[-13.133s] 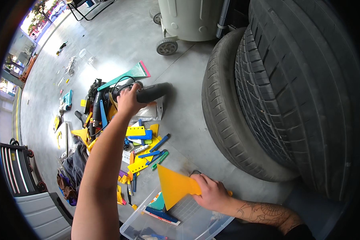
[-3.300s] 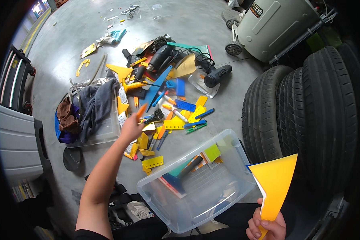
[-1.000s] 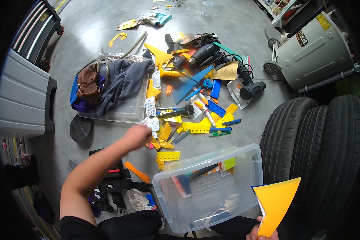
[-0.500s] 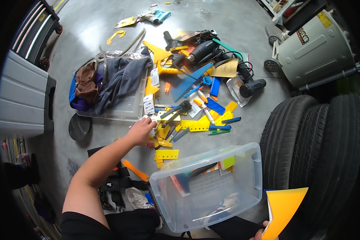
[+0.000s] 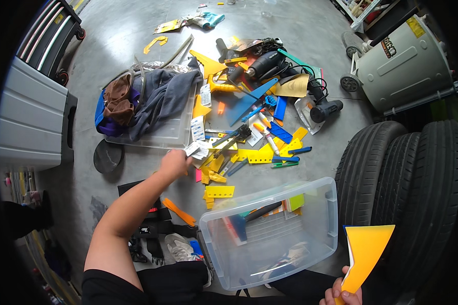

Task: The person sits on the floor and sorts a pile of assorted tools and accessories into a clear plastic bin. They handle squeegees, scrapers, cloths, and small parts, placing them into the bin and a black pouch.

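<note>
My left hand (image 5: 175,164) is closed on small white paper packets (image 5: 197,149) at the near left edge of a spread of tools on the floor. Yellow scraper blades (image 5: 220,191) and a black-bristled brush (image 5: 240,134) lie close to it. At the lower right my right hand (image 5: 341,294) grips the narrow end of a flat yellow squeegee (image 5: 370,254), its wide end up; a blue and a white edge show behind it. Between my arms stands a clear plastic bin (image 5: 269,269), tilted toward me, with a dark-handled squeegee (image 5: 236,229) and a green pad (image 5: 295,202) inside.
Behind the pile lie heat guns (image 5: 264,63). A clear lid (image 5: 152,144) bears a grey cloth (image 5: 165,96) at the left. Tyres (image 5: 361,173) and a wheeled grey bin (image 5: 402,66) line the right; a grey cabinet (image 5: 30,114) stands left.
My left hand has drawn back slightly to the left, with the white packets now showing at its fingers. My right hand has risen a little with the yellow squeegee. The view has shifted slightly.
</note>
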Demonstrator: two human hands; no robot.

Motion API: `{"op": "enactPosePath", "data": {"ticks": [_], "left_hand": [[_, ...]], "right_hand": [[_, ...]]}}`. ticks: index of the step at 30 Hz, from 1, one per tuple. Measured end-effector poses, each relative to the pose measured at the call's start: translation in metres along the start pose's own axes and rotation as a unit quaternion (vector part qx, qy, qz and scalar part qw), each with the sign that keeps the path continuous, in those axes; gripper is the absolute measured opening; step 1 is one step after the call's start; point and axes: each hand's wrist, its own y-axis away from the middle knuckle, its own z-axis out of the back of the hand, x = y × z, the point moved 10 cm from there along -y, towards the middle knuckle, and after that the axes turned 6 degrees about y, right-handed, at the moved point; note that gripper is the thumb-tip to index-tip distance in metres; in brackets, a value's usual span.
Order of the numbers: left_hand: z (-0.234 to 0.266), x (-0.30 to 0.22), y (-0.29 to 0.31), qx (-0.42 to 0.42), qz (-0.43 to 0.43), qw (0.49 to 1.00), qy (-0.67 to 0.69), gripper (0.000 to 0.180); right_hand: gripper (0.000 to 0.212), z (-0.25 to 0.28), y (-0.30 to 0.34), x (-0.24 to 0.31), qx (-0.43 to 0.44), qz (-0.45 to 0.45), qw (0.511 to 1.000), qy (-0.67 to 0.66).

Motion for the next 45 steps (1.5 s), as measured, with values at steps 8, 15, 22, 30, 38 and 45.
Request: {"op": "enactPosePath", "data": {"ticks": [8,15,22,30,38,45], "left_hand": [[-0.06,-0.044,0.029,-0.001,-0.064,0.998,-0.009,0.046],[-0.07,-0.035,0.007,0.14,-0.049,0.988,0.043,0.05],[-0.048,-0.016,0.027,0.395,0.053,0.832,0.386,0.035],[-0.04,-0.037,0.039,0.456,0.033,0.756,0.469,0.038],[0.051,-0.128,0.039,0.283,-0.056,0.628,0.723,0.081],[0.076,-0.17,0.043,0.209,-0.088,0.609,0.76,0.056]], "right_hand": [[0.069,-0.006,0.005,-0.003,0.01,-0.008,1.0,0.011],[0.068,-0.002,0.005,-0.003,0.0,-0.005,1.0,0.008],[0.067,-0.001,0.006,-0.003,0.001,-0.008,1.0,0.011],[0.069,-0.002,0.007,-0.004,0.001,-0.022,1.0,0.01],[0.07,0.0,0.008,-0.008,-0.01,-0.029,0.999,0.01],[0.067,0.001,0.009,-0.007,-0.004,-0.018,1.0,0.009]]}}
